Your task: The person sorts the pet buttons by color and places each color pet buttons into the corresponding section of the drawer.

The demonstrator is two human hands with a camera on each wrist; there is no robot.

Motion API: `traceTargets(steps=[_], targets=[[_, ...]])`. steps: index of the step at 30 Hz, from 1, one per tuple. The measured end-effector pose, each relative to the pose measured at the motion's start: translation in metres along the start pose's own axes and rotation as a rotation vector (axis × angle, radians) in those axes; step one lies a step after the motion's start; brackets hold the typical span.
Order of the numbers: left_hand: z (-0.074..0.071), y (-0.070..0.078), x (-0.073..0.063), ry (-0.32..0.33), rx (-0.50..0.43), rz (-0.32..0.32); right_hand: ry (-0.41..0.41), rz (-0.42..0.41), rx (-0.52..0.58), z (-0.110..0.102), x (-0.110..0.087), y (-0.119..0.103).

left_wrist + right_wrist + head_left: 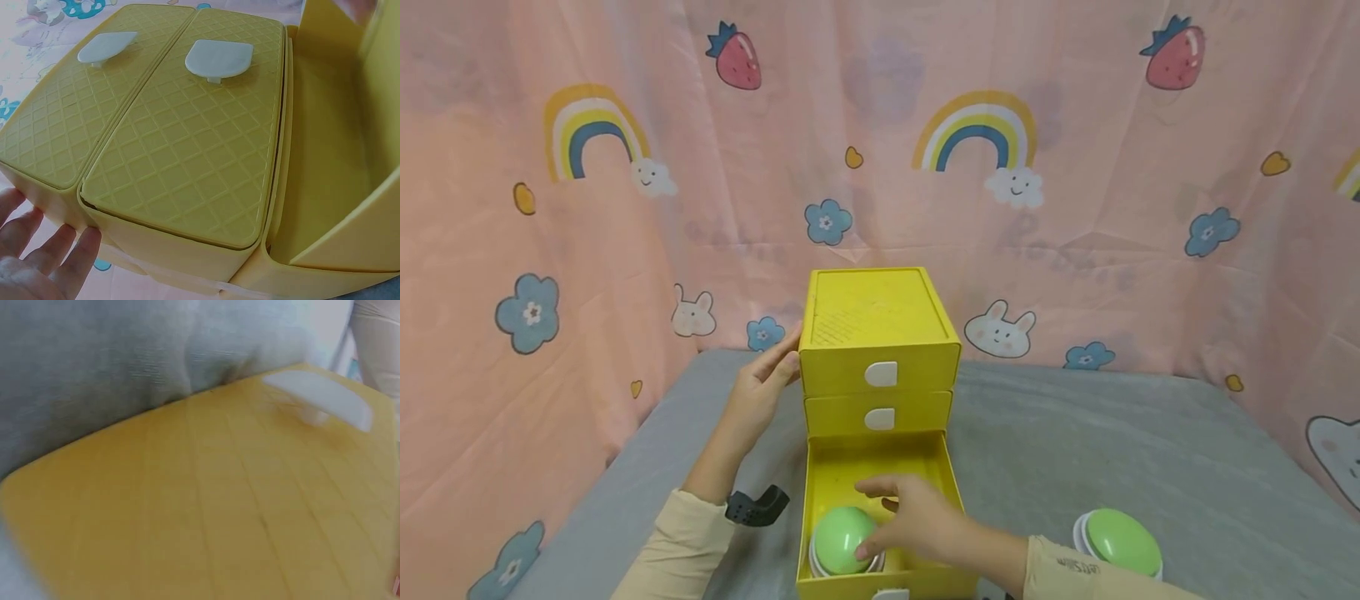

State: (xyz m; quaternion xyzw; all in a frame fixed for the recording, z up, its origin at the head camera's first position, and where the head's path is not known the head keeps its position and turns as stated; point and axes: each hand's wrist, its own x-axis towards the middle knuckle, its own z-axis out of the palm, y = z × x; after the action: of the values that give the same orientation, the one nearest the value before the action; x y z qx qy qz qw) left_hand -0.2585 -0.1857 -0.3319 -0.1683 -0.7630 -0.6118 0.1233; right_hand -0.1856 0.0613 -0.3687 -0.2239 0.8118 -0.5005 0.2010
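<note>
A yellow drawer cabinet [880, 308] stands on the grey cloth, its bottom drawer [917, 467] pulled out and its upper two drawers closed. My left hand [756, 400] rests against the cabinet's left side; the left wrist view shows its fingers [78, 256] fairly straight along the edge. Inside the drawer sits a green domed round object with a white rim [842, 537]. Over it is my right hand [921, 521], fingers apart, thumb at the dome's right side; whether it touches I cannot tell. The right wrist view is blurred and mostly holds the drawer front [219, 500].
A second green domed object with a white rim [1123, 542] lies on the grey cloth [1037, 442] to the right. White tab handles [219, 59] stick out from the drawer fronts. A pink patterned curtain [880, 208] hangs behind the cabinet.
</note>
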Motion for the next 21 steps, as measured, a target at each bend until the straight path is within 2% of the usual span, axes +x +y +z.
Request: traceTargets(steps=[6,9,11,17,21], targets=[[0.001,0.001,0.0,0.005,-0.007,-0.01,0.048,-0.096,0.006,-0.031,-0.029,0.002],[0.002,0.001,0.0,0.002,-0.013,-0.013,0.073,-0.112,-0.014,-0.049,-0.044,0.008],[0.002,0.001,0.0,0.0,-0.013,-0.016,0.078,-0.097,-0.01,-0.062,-0.054,0.014],[0.002,0.001,0.0,0.009,-0.012,-0.011,0.094,0.05,0.042,-0.094,-0.084,0.034],[0.001,0.0,0.0,0.01,-0.013,-0.004,0.147,0.065,0.063,-0.113,-0.097,0.049]])
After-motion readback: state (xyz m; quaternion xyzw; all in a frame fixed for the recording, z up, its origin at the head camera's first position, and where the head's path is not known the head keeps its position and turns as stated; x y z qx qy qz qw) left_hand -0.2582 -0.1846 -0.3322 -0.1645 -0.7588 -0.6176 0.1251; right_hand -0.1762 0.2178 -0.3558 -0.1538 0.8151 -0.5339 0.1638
